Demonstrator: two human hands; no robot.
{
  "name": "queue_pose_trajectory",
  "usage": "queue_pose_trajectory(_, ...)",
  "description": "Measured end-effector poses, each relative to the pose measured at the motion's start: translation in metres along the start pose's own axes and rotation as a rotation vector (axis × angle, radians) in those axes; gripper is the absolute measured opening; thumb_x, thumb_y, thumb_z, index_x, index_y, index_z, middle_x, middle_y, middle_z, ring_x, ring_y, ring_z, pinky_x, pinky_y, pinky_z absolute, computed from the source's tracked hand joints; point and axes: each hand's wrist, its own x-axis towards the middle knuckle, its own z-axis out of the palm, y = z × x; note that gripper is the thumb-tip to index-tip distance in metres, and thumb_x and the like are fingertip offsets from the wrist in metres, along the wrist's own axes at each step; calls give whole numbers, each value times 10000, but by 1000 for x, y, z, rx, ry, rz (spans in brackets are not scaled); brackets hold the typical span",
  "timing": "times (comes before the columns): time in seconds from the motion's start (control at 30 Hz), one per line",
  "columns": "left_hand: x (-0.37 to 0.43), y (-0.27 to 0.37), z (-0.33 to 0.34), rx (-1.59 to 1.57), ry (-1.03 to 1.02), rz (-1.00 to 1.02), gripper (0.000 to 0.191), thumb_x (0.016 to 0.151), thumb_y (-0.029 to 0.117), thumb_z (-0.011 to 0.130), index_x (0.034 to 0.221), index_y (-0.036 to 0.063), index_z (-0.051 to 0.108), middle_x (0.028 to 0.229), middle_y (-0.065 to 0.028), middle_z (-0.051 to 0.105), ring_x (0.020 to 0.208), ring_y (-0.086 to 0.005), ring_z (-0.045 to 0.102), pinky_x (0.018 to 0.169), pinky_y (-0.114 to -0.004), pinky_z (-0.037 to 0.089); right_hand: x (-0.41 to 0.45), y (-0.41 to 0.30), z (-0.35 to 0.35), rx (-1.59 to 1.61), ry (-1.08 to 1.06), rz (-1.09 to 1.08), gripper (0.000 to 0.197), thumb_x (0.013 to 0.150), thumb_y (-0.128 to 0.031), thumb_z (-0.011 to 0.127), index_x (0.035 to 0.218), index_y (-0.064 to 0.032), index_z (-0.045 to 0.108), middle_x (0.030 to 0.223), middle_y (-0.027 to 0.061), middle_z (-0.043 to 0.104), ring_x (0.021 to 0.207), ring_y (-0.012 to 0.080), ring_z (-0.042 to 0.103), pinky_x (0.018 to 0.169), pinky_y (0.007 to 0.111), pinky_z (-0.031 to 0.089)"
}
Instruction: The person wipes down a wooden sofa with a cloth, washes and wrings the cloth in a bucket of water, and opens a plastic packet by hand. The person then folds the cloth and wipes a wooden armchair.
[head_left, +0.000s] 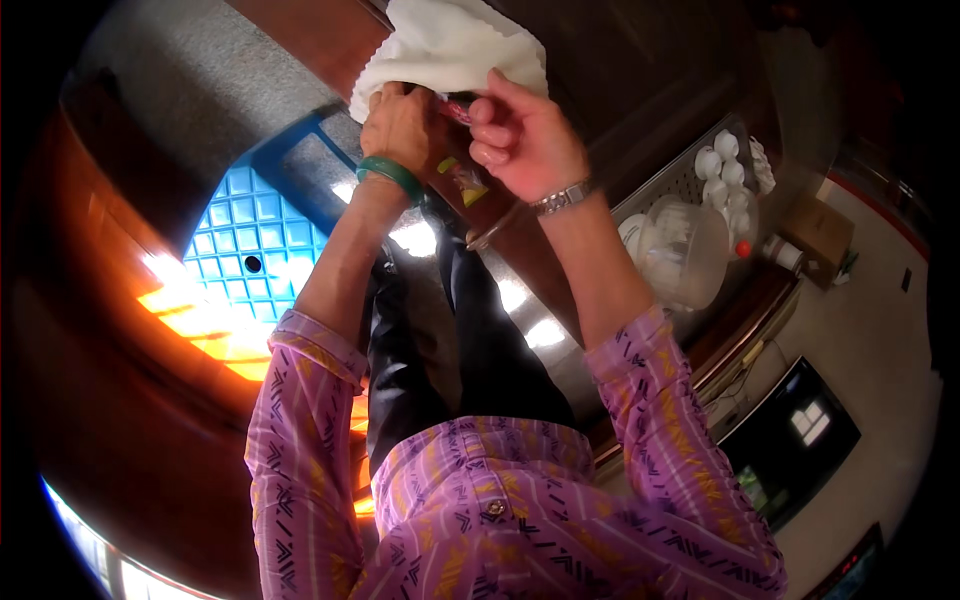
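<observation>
A white cloth (457, 49) lies at the top of the view, over or beside something dark at the table edge. Against its lower edge rests my left hand (401, 127), with a green bangle at the wrist; its fingertips are partly hidden by the cloth. My right hand (525, 135), wearing a metal watch, is raised beside it, thumb up and fingers curled. Between the hands shows a small red and pink wrapper (454, 110), its end at my right fingers. Below them lies a yellow-green packet (463, 181) on the reddish-brown wooden surface.
A blue plastic stool (255, 225) stands at the left. On the right, a perforated tray (637, 180) holds white cups (718, 165) and a translucent plastic container (682, 251). Farther right are a cardboard box (817, 232) and a dark television screen (795, 442).
</observation>
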Motion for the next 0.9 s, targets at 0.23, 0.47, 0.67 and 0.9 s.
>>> queue_pose_trajectory(0.23,10,-9,-6,-48,20,17,266,666,205,626,897,74,631,951,-184,565,897,-370,518,749,-428,444,-14,44,-18,26,243,92,327,878,-258,527,1037,27,542,619,-19,457,451,66,321,432,214,263)
queue_pose_trajectory(0.47,-20,-14,-14,-1002,-52,-287,246,745,177,608,922,7,602,890,-105,613,825,-200,572,761,-298,440,-19,44,-27,-3,296,134,308,870,-274,544,953,22,567,606,-30,442,444,59,311,415,195,253)
queue_pose_trajectory(0.67,-24,-12,-9,-1389,194,-468,218,794,119,640,959,-22,616,854,-74,638,747,-130,572,702,-239,456,-34,38,-25,-630,611,-309,273,821,-271,596,770,-3,594,666,21,549,519,83,454,434,214,341)
queue_pose_trajectory(0.9,-33,-17,4,-1126,82,-489,235,768,99,659,952,-32,594,826,-74,636,711,-134,579,638,-232,470,24,-3,-27,-1588,601,-860,279,638,-207,666,862,-49,619,720,127,602,667,268,584,616,354,462)
